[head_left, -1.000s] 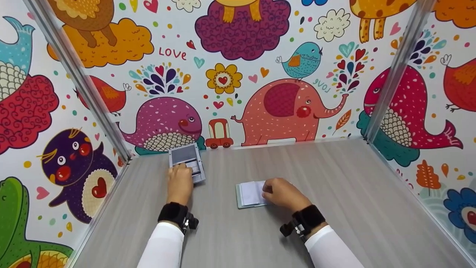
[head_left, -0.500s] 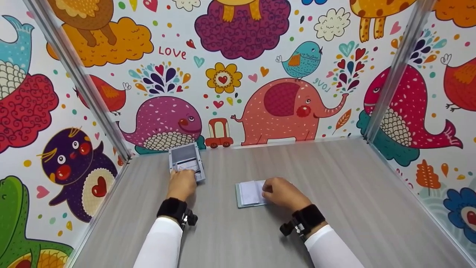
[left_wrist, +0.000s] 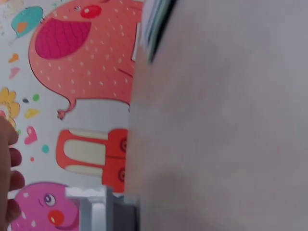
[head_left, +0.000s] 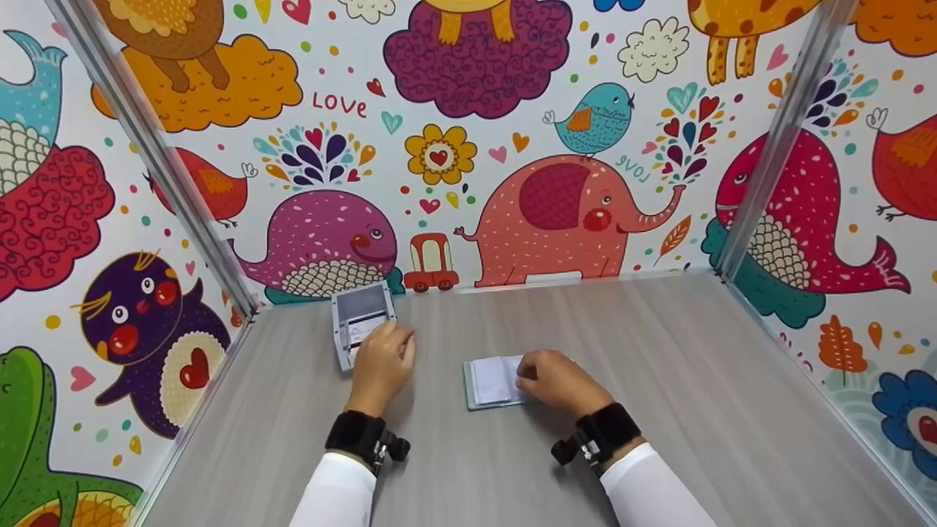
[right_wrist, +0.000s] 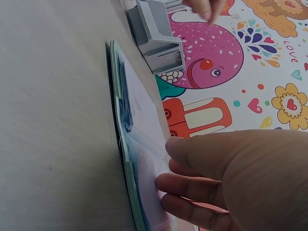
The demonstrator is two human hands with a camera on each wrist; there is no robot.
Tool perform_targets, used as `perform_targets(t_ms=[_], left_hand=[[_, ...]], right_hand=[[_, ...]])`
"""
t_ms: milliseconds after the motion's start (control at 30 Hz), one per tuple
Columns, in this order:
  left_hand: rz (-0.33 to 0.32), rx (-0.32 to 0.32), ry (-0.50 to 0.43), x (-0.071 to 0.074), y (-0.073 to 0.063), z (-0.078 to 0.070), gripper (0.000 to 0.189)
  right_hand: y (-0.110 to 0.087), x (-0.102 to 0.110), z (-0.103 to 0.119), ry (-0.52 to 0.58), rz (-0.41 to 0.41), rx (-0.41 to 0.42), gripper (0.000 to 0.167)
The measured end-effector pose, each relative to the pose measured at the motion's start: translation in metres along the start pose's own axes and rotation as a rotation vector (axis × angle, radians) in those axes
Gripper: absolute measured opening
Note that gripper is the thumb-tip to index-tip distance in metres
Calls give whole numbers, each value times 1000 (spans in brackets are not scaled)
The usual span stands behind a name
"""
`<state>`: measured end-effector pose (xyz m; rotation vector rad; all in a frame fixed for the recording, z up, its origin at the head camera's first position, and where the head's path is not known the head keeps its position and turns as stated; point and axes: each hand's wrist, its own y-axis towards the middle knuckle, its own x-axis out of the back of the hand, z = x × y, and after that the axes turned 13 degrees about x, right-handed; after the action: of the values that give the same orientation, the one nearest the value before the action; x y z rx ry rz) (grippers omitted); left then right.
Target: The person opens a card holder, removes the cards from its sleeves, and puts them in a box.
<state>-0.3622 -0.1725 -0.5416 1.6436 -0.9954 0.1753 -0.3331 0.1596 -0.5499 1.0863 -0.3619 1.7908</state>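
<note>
My left hand (head_left: 381, 362) hovers over the near right corner of a small grey box (head_left: 338, 329), fingers bent. Whether it holds anything small is hidden in the head view. In the left wrist view only the bent fingers (left_wrist: 15, 180) show at the left edge. A small pale-green booklet (head_left: 470, 388) lies open, its pages whitish and partly see-through. My right hand (head_left: 560, 380) pinches the right-hand page. In the right wrist view its thumb and fingertips (right_wrist: 168, 183) lie at the edge of that clear page (right_wrist: 144, 163).
The grey box stands near the back left of the wood-grain table (head_left: 468, 468), with white pieces and dark dividers inside. Printed cartoon walls (head_left: 439, 73) with metal corner posts (head_left: 761, 168) enclose the table at the back and both sides.
The left hand drew back inside the grey box, then rose and moved right over its near edge. My right hand and the booklet have stayed in place.
</note>
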Motion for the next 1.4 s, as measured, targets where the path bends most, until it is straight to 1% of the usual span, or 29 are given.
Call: perform_targets(t_ms=[67, 100, 200, 267, 300, 433, 533, 600, 700, 800, 933, 1067, 1133, 1267, 1400], left_hand=[[-10, -47, -36, -2, -1, -9, 7], [-6, -60, -49, -4, -3, -14, 8], [47, -59, -68, -7, -8, -26, 12], [117, -41, -70, -10, -12, -33, 13], [163, -29, -68, -12, -14, -36, 13], [381, 13, -56, -21, -20, -47, 16], [526, 51, -68, -25, -23, -53, 20], [595, 75, -76, -26, -25, -56, 24], [667, 107, -87, -25, -28, -61, 30], [717, 111, -87, -25, -30, -64, 35], [786, 106, -80, -24, -31, -66, 40], [838, 102, -68, -23, -34, -65, 43], [850, 102, -70, -23, -35, -65, 44], [845, 95, -75, -22, -38, -63, 44], [854, 117, -68, -23, -38, -63, 44]], right_hand=[[0, 1, 1, 10, 7, -24, 12], [0, 1, 1, 15, 11, -35, 13], [1, 1, 2, 22, 17, -61, 15], [1, 1, 2, 21, 17, -73, 16], [1, 1, 2, 19, 17, -79, 17], [1, 3, 3, 15, 16, -94, 18], [1, 4, 3, 15, 10, -87, 17], [1, 4, 3, 3, 6, -69, 15], [1, 4, 1, -32, -2, -32, 12], [1, 3, 0, -55, -10, -17, 10], [2, 3, 0, -46, -13, -26, 11], [3, 1, 0, -37, -6, -33, 13], [3, 0, 0, -29, -1, -43, 13], [3, -2, 0, -22, 3, -44, 11], [2, -2, 0, -26, -2, -30, 11]])
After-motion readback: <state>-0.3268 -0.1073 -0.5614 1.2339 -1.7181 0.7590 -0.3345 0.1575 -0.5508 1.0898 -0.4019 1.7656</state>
